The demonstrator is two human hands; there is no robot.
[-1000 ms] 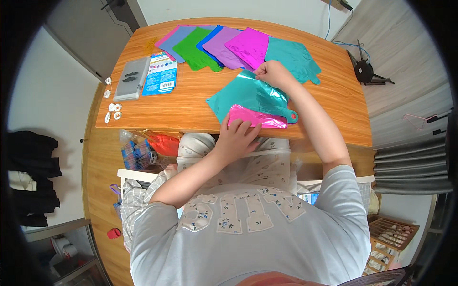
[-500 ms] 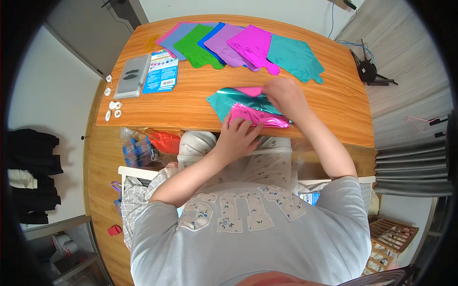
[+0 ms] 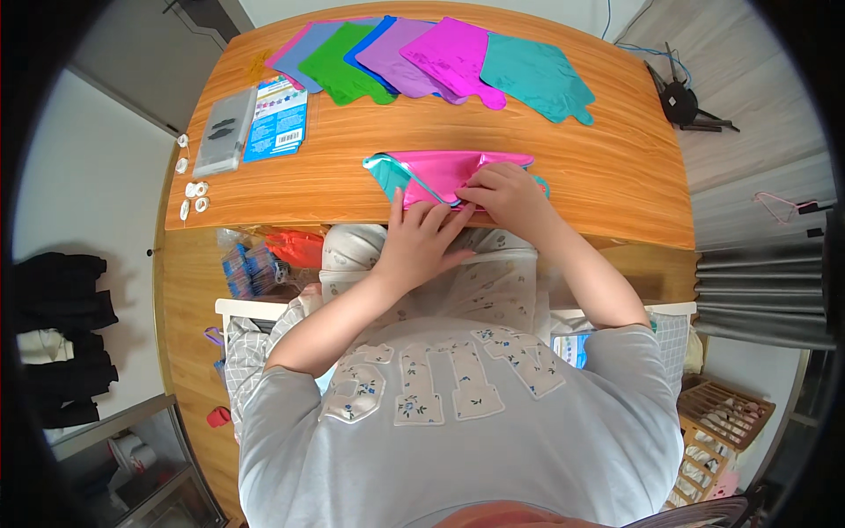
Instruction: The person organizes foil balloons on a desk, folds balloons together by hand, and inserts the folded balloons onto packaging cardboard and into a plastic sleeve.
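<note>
In front of me at the table's near edge lies a flat foil balloon (image 3: 431,165), pink on top, with teal layers showing at its left corner and right end. It is folded over into a long strip. My left hand (image 3: 412,242) rests on its near edge with fingers spread, holding it against the table. My right hand (image 3: 509,195) is bent over the foil to the right of the left one. Its fingertips are pressed together at the near fold, close to the left fingertips. What lies under the right palm is hidden.
Along the table's (image 3: 334,194) far side overlap several flat foil sheets, including a green one (image 3: 345,66), a magenta one (image 3: 449,57) and a teal one (image 3: 537,75). At the left are a clear plastic case (image 3: 220,136), a blue-and-white card (image 3: 277,128) and small white rolls (image 3: 195,189).
The pink far flap has been folded toward me over the teal middle. My right hand came nearer and left, down to the near fold. The left fingers stay by the near edge.
</note>
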